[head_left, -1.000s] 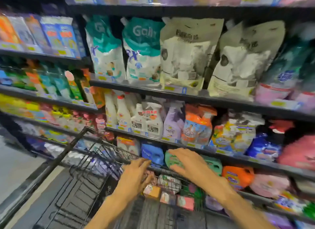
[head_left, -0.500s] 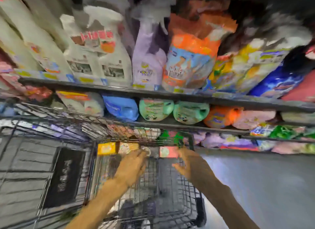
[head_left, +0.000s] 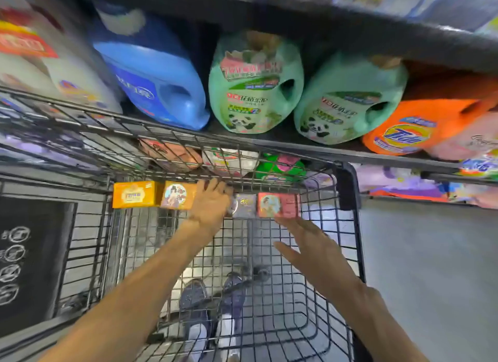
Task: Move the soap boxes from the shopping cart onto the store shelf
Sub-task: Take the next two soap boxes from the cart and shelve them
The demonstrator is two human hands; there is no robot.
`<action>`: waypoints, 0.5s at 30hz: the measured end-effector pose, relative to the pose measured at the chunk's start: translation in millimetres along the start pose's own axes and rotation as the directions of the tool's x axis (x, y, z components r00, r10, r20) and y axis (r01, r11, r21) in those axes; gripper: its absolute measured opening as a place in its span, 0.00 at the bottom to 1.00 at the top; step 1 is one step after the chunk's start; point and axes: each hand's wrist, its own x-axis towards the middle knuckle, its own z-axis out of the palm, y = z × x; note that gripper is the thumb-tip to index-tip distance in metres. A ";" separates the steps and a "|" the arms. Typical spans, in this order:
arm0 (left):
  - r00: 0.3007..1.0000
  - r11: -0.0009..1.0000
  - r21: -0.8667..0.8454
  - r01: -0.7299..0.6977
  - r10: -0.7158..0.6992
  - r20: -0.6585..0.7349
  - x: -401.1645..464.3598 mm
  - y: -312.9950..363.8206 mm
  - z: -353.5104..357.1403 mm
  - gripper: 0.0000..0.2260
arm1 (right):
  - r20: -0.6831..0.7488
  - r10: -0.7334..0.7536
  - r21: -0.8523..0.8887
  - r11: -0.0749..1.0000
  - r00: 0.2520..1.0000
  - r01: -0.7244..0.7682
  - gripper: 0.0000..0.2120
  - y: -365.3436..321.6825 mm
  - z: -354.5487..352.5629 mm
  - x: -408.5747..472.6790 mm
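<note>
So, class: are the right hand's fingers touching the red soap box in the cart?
Touching: the head view shows the right hand with a fingertip meeting the red soap box at its lower edge.

Soap boxes [head_left: 204,200] line the cart's [head_left: 347,186] far end, below the shelf [head_left: 350,149].

Dark metal-wire shopping cart [head_left: 269,254], glossy plastic jugs [head_left: 256,87] (probably smooth), printed cardboard soap boxes [head_left: 279,205], approx. matt.

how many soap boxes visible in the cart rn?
4, in a row along the cart's far end: yellow box far left, orange box beside it, grey box right of the left hand, red box rightmost. The hand may hide another.
</note>
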 end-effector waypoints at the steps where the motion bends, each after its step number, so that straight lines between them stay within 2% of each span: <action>1: 0.999 1.000 0.015 0.015 -0.016 0.043 1.7 1.8 -7.2 0.23 | -0.004 0.004 0.006 1.000 1.000 -0.004 0.23 1.5 2.4 2.5; 3: 0.995 0.998 0.023 0.056 -0.057 0.083 -3.1 5.5 -15.7 0.32 | 0.014 0.018 0.009 1.000 1.000 -0.018 0.23 3.4 5.4 7.6; 7: 0.998 0.993 0.103 0.060 -0.059 -0.006 -11.7 12.1 -15.8 0.35 | 0.021 0.019 -0.072 0.997 1.000 -0.018 0.23 3.8 5.2 20.7; 8: 0.997 0.995 0.069 0.073 -0.072 -0.020 -15.5 13.5 -16.5 0.35 | -0.003 0.026 -0.092 0.995 1.000 -0.027 0.22 4.0 4.8 24.7; 12: 0.998 0.999 -0.018 0.044 -0.044 -0.036 -28.1 13.4 -10.8 0.30 | -0.091 0.006 -0.258 0.966 0.996 -0.029 0.24 10.9 12.4 46.5; 15: 0.993 0.999 -0.038 -0.020 0.015 -0.117 -30.0 5.9 8.6 0.27 | -0.141 -0.004 -0.331 0.943 0.990 -0.043 0.24 16.1 21.9 63.8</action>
